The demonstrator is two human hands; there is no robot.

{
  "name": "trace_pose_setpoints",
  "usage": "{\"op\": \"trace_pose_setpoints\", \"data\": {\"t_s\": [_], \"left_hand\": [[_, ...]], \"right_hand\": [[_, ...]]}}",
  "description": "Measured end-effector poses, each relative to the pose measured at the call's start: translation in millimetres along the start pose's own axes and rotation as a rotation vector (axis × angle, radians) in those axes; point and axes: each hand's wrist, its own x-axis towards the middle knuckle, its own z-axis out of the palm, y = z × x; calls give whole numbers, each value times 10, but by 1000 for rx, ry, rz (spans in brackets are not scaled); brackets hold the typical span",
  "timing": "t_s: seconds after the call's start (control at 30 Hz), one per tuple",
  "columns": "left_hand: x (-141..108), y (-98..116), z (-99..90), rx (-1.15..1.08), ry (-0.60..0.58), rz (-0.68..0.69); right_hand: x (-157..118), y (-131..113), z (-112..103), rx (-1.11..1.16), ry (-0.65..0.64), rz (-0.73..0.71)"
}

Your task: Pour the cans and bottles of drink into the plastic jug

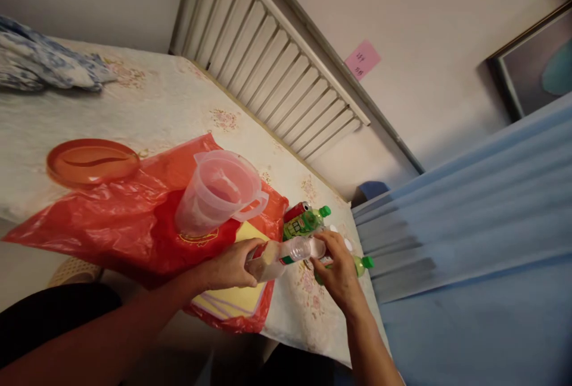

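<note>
A clear plastic bottle [290, 251] with a red and green label lies tilted in my left hand [235, 264], whose fingers are wrapped round its body. At the bottle's mouth, my right hand [339, 273] pinches a whitish cap [317, 248] between thumb and fingers. Whether the cap is still on the neck I cannot tell. Beneath the bottle are yellow sheets [241, 302] on a red plastic bag [120, 219]. A translucent pitcher [218, 189] stands on the bag, left of the hands. Beyond my right hand are a green-capped bottle [306, 222] and another green-capped bottle [361, 264], partly hidden.
A red can [297, 211] lies by the bottles. An orange round lid [92, 162] rests at the left on the flowered tablecloth [179, 100]. Blue-and-white cloth [49, 58] is at the far left. A radiator [268, 52] runs behind; a blue curtain [469, 225] hangs on the right.
</note>
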Motion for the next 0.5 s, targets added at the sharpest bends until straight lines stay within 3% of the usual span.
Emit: {"op": "trace_pose_setpoints", "data": {"t_s": [0.17, 0.33, 0.5], "left_hand": [[41, -22, 20, -5, 12, -26], [70, -57, 31, -38, 8, -23], [83, -61, 31, -69, -1, -23]], "right_hand": [[101, -213, -238, -101, -116, -99], [224, -319, -326, -99, -185, -176], [318, -368, -357, -60, -219, -103]]}}
